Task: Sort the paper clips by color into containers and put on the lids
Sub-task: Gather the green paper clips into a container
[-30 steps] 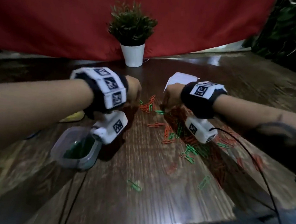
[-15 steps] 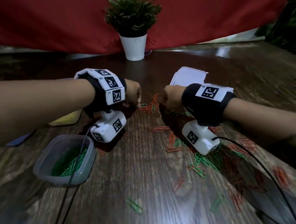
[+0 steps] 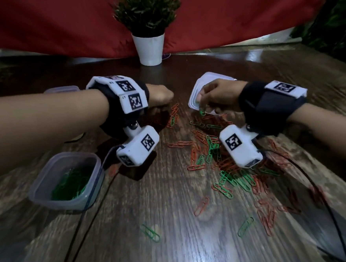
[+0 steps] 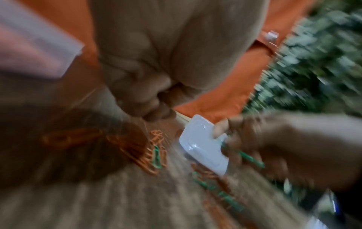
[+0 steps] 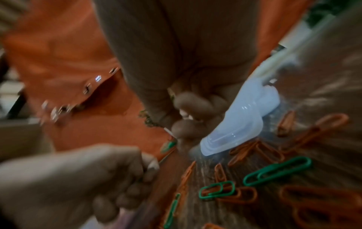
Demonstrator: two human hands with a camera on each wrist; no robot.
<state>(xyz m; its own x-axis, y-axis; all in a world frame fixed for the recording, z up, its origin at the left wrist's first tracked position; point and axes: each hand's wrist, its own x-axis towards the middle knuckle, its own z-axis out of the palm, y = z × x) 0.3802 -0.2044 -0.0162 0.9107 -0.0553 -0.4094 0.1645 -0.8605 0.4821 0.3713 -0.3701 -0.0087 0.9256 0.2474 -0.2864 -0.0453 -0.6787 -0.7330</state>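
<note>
Pinching a green paper clip (image 3: 202, 111) in right hand (image 3: 218, 97) above the white lid (image 3: 195, 95); left hand (image 3: 160, 96) fisted, contents indiscernible, over the wooden table (image 3: 163, 201).

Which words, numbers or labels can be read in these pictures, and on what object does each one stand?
No text reads clearly.
Left wrist band: tiny characters beside its square coded markers, too small to read.
Right wrist band: coded marker only, no words.
Container of green clips, lid, white pot: no label visible.
Green paper clip pinched by the right hand: no print.
</note>
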